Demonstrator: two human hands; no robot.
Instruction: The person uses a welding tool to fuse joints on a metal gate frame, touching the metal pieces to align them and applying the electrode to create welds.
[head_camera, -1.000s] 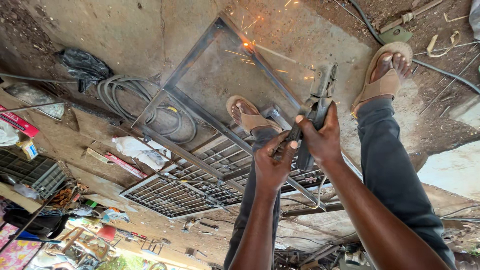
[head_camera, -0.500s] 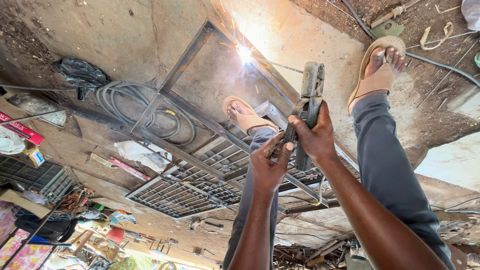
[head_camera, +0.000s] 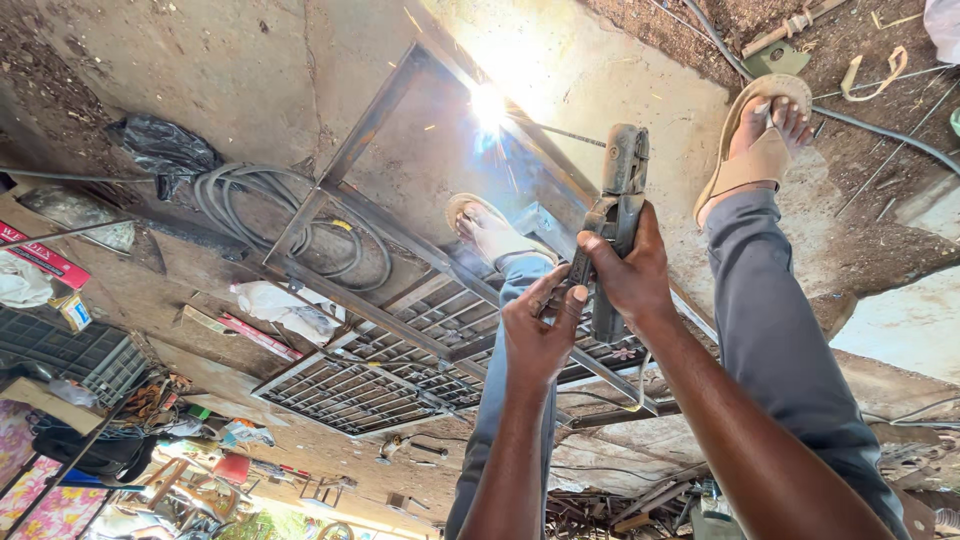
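Both hands, left hand (head_camera: 540, 335) and right hand (head_camera: 628, 268), grip an electrode holder (head_camera: 612, 215); its rod sparks brightly against a metal frame (head_camera: 372, 125) on the floor.

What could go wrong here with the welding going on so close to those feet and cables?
Sparks from the bright arc could burn the feet, which wear only open sandals, one planted on the metal frame. Both bare hands, left and right, grip the electrode holder without gloves, so burns seem possible. The coiled cable nearby could snag.
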